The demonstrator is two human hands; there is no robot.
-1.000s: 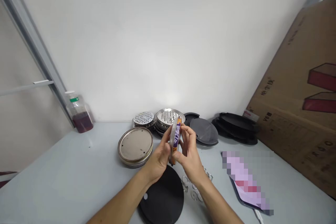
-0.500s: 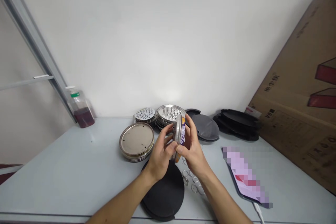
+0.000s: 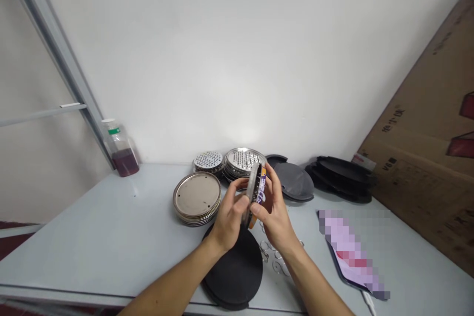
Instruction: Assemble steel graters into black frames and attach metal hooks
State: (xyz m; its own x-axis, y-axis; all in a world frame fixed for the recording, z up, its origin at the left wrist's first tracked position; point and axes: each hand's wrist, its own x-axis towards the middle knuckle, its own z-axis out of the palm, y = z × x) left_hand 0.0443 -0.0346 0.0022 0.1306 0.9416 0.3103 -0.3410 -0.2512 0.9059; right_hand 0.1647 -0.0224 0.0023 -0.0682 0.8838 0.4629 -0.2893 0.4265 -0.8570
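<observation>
A plain off-white wall (image 3: 237, 59) rises behind a pale grey surface (image 3: 92, 237), a soft bright patch of light (image 3: 242, 128) showing low near its center as the scene darkens toward the upper right corner. At left, a grey metal post (image 3: 55, 39) runs diagonally across the view and meets a thin crossbar (image 3: 40, 114), with another stretch of pale wall (image 3: 25, 69) beyond, while a dark red patch (image 3: 13, 246), apparently floor, shows past the edge. A brown cardboard carton (image 3: 418, 168) with red and black printing stands at right
</observation>
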